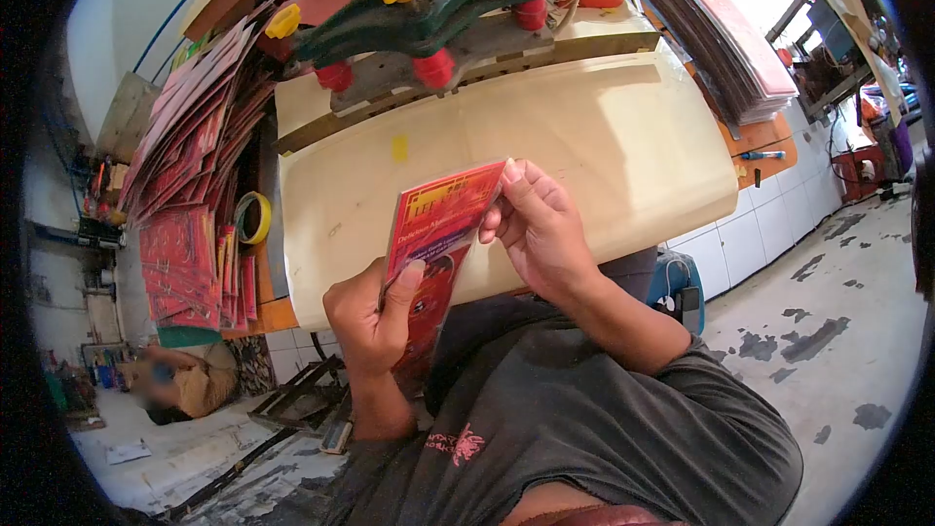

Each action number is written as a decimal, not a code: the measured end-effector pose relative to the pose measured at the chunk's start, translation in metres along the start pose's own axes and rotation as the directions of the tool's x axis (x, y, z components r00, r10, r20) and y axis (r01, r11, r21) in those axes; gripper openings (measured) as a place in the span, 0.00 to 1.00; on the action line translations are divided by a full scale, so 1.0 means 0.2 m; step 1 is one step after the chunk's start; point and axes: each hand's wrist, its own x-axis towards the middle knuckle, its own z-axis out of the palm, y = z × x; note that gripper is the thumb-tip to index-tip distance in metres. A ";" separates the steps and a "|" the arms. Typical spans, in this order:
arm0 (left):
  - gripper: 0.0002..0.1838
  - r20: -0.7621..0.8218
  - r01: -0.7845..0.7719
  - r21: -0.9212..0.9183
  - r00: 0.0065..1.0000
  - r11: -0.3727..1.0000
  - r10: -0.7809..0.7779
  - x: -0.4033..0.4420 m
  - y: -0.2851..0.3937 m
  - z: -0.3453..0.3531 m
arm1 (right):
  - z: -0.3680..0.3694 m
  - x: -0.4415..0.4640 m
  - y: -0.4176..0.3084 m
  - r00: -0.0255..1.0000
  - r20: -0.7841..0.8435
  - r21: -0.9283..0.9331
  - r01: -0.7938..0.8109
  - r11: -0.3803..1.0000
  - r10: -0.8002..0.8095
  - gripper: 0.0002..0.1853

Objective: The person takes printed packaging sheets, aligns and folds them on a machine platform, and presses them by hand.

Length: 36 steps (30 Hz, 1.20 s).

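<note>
A red printed packet (450,206) with yellow and purple bands is tilted up in front of my chest. My left hand (375,317) is closed round its lower left side, the thumb lying across the printed face. My right hand (541,224) pinches the packet's upper right corner between thumb and fingers. Beneath both hands spreads a cream work sheet (623,151) on the machine's bed. The lower end of the packet passes behind my left hand and wrist.
A dark green press head (419,15) with red and yellow knobs stands at the back. Stacked red printed sheets (180,258) and a yellow tape roll (253,218) lie at left. Long flat sheets (726,39) are piled at right, near a blue pen (763,155). Another person (190,380) is low at left.
</note>
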 end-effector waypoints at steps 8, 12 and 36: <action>0.11 -0.062 0.002 -0.109 0.998 0.994 -0.009 0.02 -0.04 -0.05 | 0.00 0.02 -0.01 0.999 0.048 -0.045 -0.020 0.999 0.022 0.14; 0.12 -0.098 0.020 -0.320 0.994 0.947 -0.055 0.09 -0.10 -0.10 | 0.05 0.02 -0.07 0.996 0.087 -0.362 0.005 0.932 0.029 0.16; 0.13 -0.017 -0.055 -0.552 0.998 0.832 0.055 0.32 0.01 -0.13 | 0.15 0.06 -0.15 0.939 0.282 -0.543 0.327 0.773 -0.199 0.13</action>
